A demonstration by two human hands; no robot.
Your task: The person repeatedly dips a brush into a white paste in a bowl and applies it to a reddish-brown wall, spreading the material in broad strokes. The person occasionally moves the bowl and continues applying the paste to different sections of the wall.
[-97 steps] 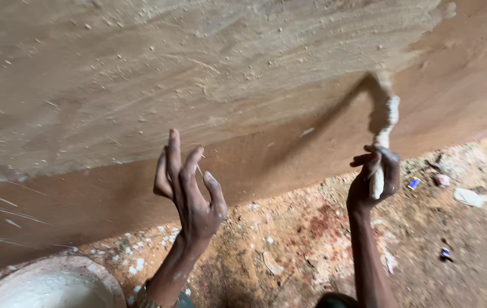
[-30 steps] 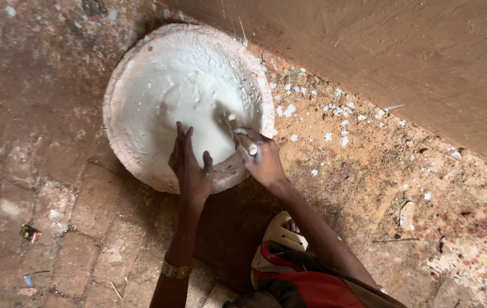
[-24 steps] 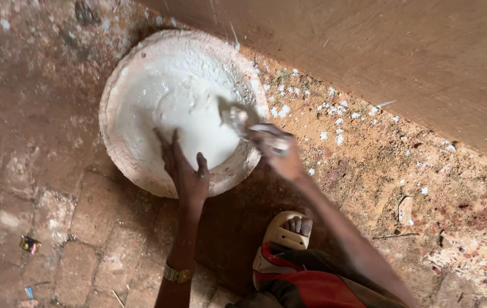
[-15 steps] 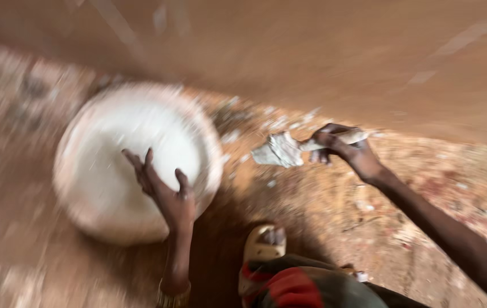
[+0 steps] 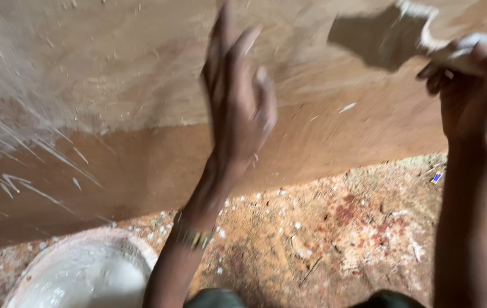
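- The brush [image 5: 395, 37], loaded with white wash, is now up against the wall [image 5: 112, 85] at the top right of the view; half a second ago it was low, just beside the basin, so the dip is over and the wet bristles have been carried up to the surface.
- The right hand [image 5: 472, 85] is clenched around the brush handle, knuckles toward the camera, the bristles pointing left of the fist and meeting the wall.
- The left hand [image 5: 238, 102] has come off the basin rim, where it rested a moment ago, and is raised in front of the wall with fingers loose and spread, grasping nothing. It is blurred by motion.
- A metal bracelet [image 5: 192, 236] sits on the left wrist.
- The basin [image 5: 78, 274] of white wash is at the bottom left, partly cut by the frame edge, well apart from the brush.
- The wall's upper band looks pale and already coated; the lower band is bare brown, with white streaks at the left.
- Between the two arms the wall is unobstructed; the ground [image 5: 340, 239] below is gritty, speckled with white drips.
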